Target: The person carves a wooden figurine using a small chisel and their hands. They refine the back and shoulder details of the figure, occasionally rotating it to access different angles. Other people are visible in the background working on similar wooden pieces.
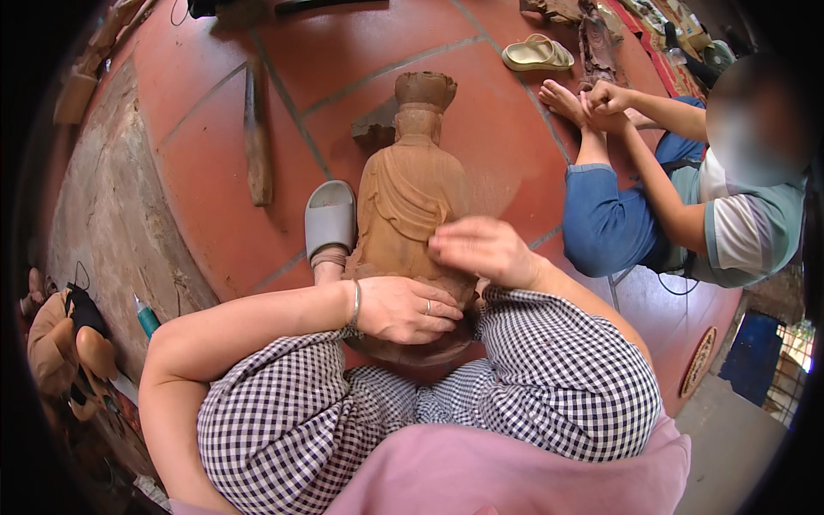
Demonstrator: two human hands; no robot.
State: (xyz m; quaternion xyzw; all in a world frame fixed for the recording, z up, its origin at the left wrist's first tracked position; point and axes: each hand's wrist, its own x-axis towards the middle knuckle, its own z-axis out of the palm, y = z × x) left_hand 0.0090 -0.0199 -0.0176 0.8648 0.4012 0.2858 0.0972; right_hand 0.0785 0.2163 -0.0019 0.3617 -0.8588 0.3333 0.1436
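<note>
A carved brown statue [410,184] of a robed figure stands between my knees, with its back and draped folds facing me. My left hand [408,311] lies across its lower part, fingers stretched and resting on the surface; a ring and a bracelet show on it. My right hand [485,251] is at the right side of the robe, slightly blurred, with fingers extended and the tips at the carved folds. I see no tool in either hand, though the undersides of the fingers are hidden. The statue's rounded base [412,352] shows below my left hand.
A long wooden piece [257,137] lies on the red tiles [206,69] at left, and a dark block [374,129] sits behind the statue. At right a seated person [669,189] is near a pale sandal [538,54] and another carved figure [598,43]. A teal-handled tool [146,318] lies far left.
</note>
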